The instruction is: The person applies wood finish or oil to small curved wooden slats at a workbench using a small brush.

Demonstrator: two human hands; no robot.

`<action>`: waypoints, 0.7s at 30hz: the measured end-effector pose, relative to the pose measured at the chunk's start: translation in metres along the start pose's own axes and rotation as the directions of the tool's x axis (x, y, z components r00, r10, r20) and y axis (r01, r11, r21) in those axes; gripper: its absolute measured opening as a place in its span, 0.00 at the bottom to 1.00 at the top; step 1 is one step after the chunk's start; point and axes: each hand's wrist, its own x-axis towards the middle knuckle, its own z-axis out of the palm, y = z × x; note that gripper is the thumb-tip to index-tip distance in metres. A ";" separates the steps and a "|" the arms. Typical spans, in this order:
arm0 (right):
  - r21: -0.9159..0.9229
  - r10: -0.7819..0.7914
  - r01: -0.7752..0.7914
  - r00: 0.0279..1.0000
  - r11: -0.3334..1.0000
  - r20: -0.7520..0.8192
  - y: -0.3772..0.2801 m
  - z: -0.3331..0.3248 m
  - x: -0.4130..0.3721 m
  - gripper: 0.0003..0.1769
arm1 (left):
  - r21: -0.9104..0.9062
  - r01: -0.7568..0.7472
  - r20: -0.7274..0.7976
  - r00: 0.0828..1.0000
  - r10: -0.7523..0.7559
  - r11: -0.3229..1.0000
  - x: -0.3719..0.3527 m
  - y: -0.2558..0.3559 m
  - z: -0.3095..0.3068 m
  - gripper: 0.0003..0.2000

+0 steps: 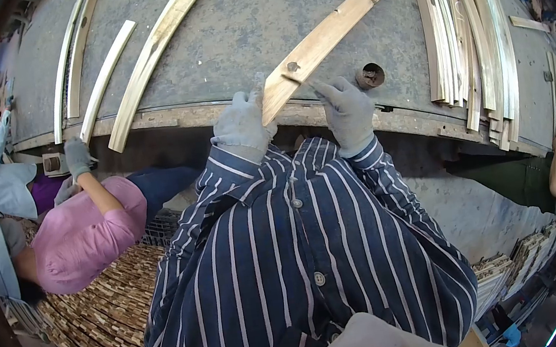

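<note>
A pale wooden slat (336,29) lies slantwise on the grey worktable, its near end jutting over the front edge. Dark knots and a dark nick mark its face. My left hand (241,123), in a grey glove, is closed around the slat's near left end. My right hand (348,109), gloved too, has its fingers curled, with the forefinger and thumb side toward the nick. Something thin may be pinched there, too small to make out. Just beyond my right hand stands a small round can (370,75) with dark contents.
Long slats (159,45) lie to the left on the worktable (227,54); a pile of slats (470,36) lies right. A co-worker in pink (89,233) stands at left, a gloved hand near a slat. Another in green (524,176) is at right. Stacked wood pieces (101,323) fill the lower left.
</note>
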 end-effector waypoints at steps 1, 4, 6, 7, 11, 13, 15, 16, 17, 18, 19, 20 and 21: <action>-0.002 0.001 -0.001 1.000 1.000 -0.002 0.002 0.001 0.001 0.14 | 0.003 0.006 -0.002 1.000 -0.006 1.000 -0.001 0.000 0.000 0.25; 0.100 0.041 -0.033 0.996 0.994 -0.079 0.008 0.004 0.009 0.14 | 0.037 -0.016 -0.029 0.999 0.017 0.999 -0.003 0.001 -0.002 0.26; -0.043 0.030 -0.034 0.996 0.998 -0.081 0.008 0.007 0.012 0.14 | 0.048 -0.012 -0.025 1.000 0.013 0.999 -0.003 0.002 -0.002 0.26; -0.044 0.030 -0.034 0.996 0.998 -0.082 0.006 0.007 0.011 0.14 | 0.059 -0.006 -0.020 1.000 0.007 0.998 -0.003 0.002 -0.002 0.27; 0.277 0.043 -0.046 0.999 0.960 0.016 0.005 0.005 0.010 0.14 | 0.045 -0.013 -0.016 1.000 0.013 0.999 -0.002 -0.006 0.004 0.30; 0.509 0.076 -0.087 0.996 0.856 0.042 0.013 0.002 0.013 0.15 | -0.006 -0.025 -0.028 0.999 0.025 1.000 -0.005 -0.013 0.003 0.35; 0.656 0.304 -0.292 0.948 0.696 0.100 0.029 -0.004 0.020 0.15 | -0.028 -0.017 0.016 1.000 0.018 0.999 -0.013 -0.021 -0.011 0.38; 0.584 0.322 -0.286 0.946 0.759 0.045 0.041 -0.002 0.024 0.15 | -0.049 -0.005 0.066 0.998 0.008 0.999 -0.019 -0.026 -0.017 0.41; 0.584 0.323 -0.287 0.945 0.760 0.044 0.049 -0.001 0.026 0.15 | -0.049 -0.008 0.067 0.998 0.011 0.999 -0.026 -0.033 -0.020 0.41; 0.546 0.407 -0.364 0.912 0.755 0.047 0.053 0.000 0.029 0.15 | -0.013 -0.020 0.040 0.999 0.021 1.000 -0.033 -0.041 -0.023 0.42; 0.507 0.486 -0.439 0.873 0.741 0.046 0.058 0.002 0.033 0.14 | 0.023 -0.031 0.013 0.999 0.031 0.999 -0.039 -0.049 -0.026 0.43; 0.441 0.453 -0.413 0.891 0.797 0.016 0.067 0.010 0.035 0.14 | 0.015 -0.039 -0.015 0.999 0.039 0.999 -0.045 -0.057 -0.025 0.43; 0.441 0.451 -0.411 0.892 0.798 0.015 0.071 0.018 0.036 0.14 | 0.015 -0.038 -0.017 0.999 0.038 0.999 -0.050 -0.064 -0.024 0.43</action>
